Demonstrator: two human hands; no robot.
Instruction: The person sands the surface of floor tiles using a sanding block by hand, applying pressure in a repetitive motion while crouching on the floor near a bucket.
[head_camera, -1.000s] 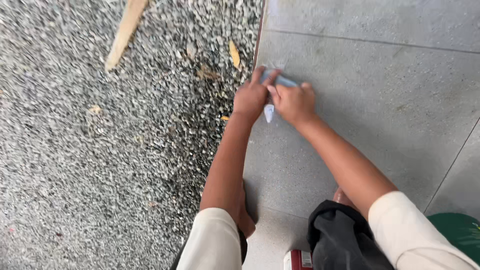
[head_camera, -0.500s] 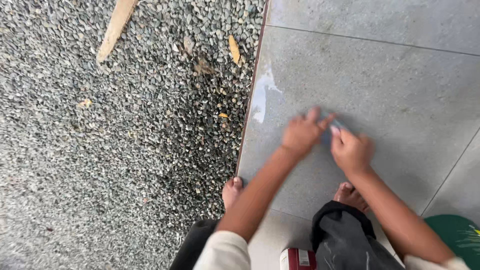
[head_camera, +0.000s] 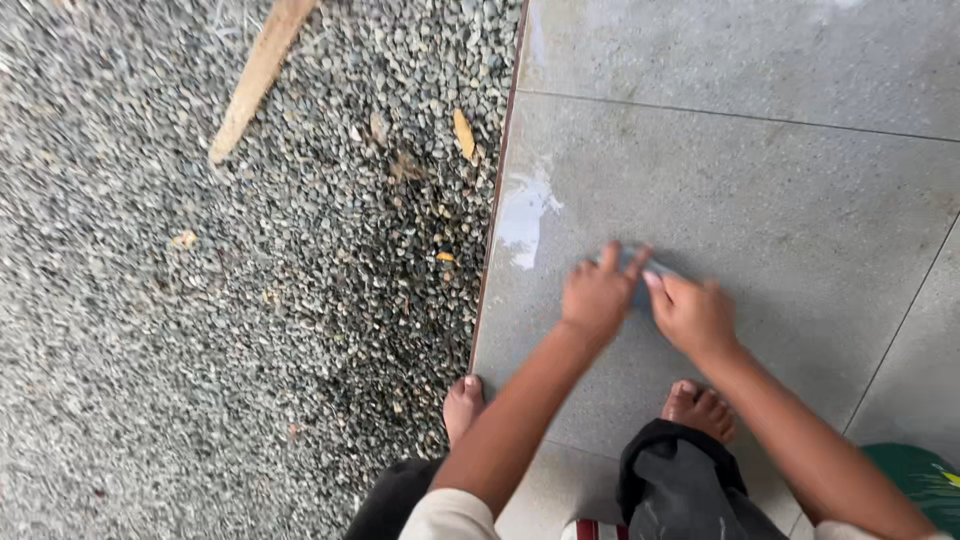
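Both my hands press a small blue-grey cloth (head_camera: 640, 272) flat against a grey floor tile (head_camera: 760, 190). My left hand (head_camera: 598, 295) lies on the cloth's left part with fingers spread. My right hand (head_camera: 692, 315) covers its right part, so only a thin strip of cloth shows between the hands. A wet, shiny patch (head_camera: 524, 213) sits on the tile just up and left of the hands, near the tile's edge. My bare feet (head_camera: 464, 405) stand below the hands.
A pebble-covered ground (head_camera: 250, 300) fills the left half, edged by a thin brown strip (head_camera: 497, 210). A wooden stick (head_camera: 258, 75) and dry leaves (head_camera: 463, 133) lie on the pebbles. A green object (head_camera: 915, 485) sits at the bottom right corner.
My hands slid with the cloth from the tile's left edge down and to the right, leaving a wet patch; over the last half second they moved slightly left.
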